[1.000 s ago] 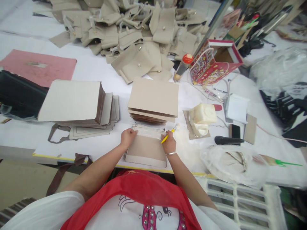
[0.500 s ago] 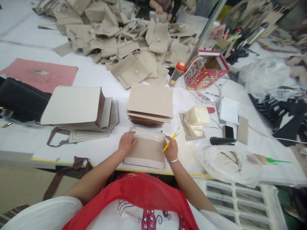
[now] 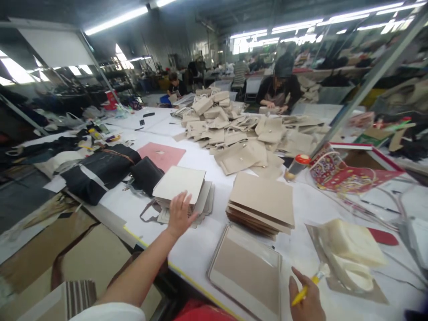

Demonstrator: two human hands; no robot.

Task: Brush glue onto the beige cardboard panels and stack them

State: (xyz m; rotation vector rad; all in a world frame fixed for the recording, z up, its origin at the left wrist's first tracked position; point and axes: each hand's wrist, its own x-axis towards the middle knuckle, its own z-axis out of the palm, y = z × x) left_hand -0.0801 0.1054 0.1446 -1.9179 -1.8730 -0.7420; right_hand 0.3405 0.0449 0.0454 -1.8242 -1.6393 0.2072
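My left hand (image 3: 181, 216), its fingers spread, reaches over the near edge of a stack of pale rectangular boards (image 3: 182, 180); whether it touches them I cannot tell. My right hand (image 3: 306, 296) grips a yellow-handled brush (image 3: 305, 290), its bristles pointing away to the upper right. Between my hands, near the table edge, lies a flat beige panel (image 3: 245, 269) with a dark outline and a glossy whitish band along its far side. Behind that panel stands a stack of tan sheets (image 3: 262, 200).
A cream-coloured block (image 3: 351, 243) sits on a board at right. Behind it are a red-lidded jar (image 3: 297, 167) and a red patterned paper bag (image 3: 357, 171). A heap of beige bag pieces (image 3: 234, 129) covers the far table, where another person (image 3: 279, 89) works. Black bags (image 3: 100, 171) lie at left.
My left hand has left the beige panel and moved left to the pale board stack. My right hand, still with the brush, is off the panel's edge. The view has tilted up and turned left.
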